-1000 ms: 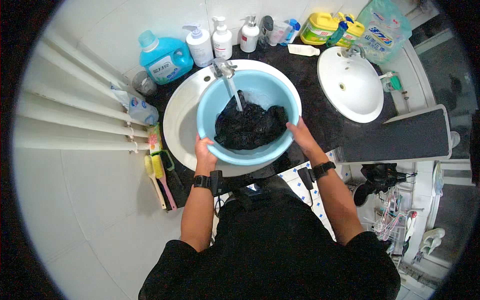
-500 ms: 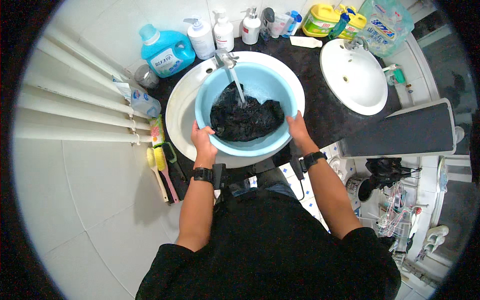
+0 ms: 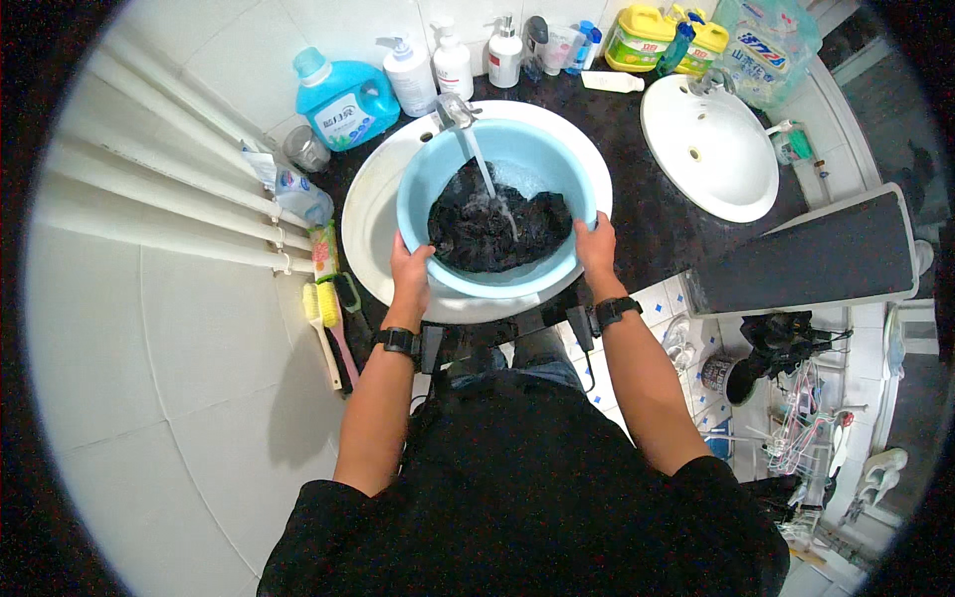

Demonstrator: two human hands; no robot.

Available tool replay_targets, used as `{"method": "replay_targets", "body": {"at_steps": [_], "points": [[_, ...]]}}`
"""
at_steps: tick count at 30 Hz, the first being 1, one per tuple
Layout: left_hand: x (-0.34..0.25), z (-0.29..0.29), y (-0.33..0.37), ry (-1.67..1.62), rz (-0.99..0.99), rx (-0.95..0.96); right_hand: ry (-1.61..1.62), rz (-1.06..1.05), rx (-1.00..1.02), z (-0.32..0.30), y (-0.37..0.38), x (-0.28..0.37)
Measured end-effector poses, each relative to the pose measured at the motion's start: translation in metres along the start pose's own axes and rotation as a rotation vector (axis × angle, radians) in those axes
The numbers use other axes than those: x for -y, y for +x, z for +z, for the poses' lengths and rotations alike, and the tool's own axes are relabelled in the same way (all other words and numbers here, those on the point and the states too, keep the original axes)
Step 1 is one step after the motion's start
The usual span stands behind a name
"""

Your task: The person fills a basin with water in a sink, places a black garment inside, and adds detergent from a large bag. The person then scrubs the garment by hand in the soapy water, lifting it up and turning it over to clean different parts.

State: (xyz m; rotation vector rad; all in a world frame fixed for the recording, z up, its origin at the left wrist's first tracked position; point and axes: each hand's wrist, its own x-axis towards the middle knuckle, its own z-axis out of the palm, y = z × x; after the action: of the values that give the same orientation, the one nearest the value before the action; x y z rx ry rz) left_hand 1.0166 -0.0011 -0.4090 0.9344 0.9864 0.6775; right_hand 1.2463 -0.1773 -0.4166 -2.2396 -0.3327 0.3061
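I log my left hand (image 3: 410, 271) and right hand (image 3: 597, 249) gripping opposite sides of a round light-blue plastic basin (image 3: 492, 289), bunched black fabric (image 3: 468, 244) inside, between and slightly beyond them.

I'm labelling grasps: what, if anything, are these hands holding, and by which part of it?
The light-blue basin, by its rim: the left hand grips the near left side, the right hand the near right side.

Lettering (image 3: 344, 121) on blue jug (image 3: 338, 102) (large); green bag (image 3: 764, 60)
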Motion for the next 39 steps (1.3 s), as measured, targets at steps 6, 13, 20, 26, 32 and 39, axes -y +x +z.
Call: {"method": "replay_targets", "body": {"at_steps": [6, 13, 20, 26, 32, 39], "points": [[0.004, -0.003, 0.000, -0.002, 0.047, 0.069, 0.050, 0.029, 0.004, 0.001, 0.004, -0.006], [0.010, -0.009, 0.006, 0.043, 0.031, 0.076, 0.033, 0.046, -0.002, 0.000, -0.001, 0.004], [-0.005, 0.001, -0.008, 0.083, 0.053, 0.104, 0.044, 0.064, 0.051, 0.002, 0.014, -0.015], [0.001, -0.006, -0.004, 0.051, 0.152, 0.165, 0.107, 0.068, 0.076, 0.005, 0.015, -0.013], [-0.004, -0.001, -0.007, 0.063, 0.071, 0.124, 0.146, 0.089, 0.096, 0.005, 0.019, -0.021], [-0.003, -0.003, -0.004, 0.144, 0.118, 0.125, 0.084, 0.076, 0.096, 0.009, 0.024, -0.027]]}}
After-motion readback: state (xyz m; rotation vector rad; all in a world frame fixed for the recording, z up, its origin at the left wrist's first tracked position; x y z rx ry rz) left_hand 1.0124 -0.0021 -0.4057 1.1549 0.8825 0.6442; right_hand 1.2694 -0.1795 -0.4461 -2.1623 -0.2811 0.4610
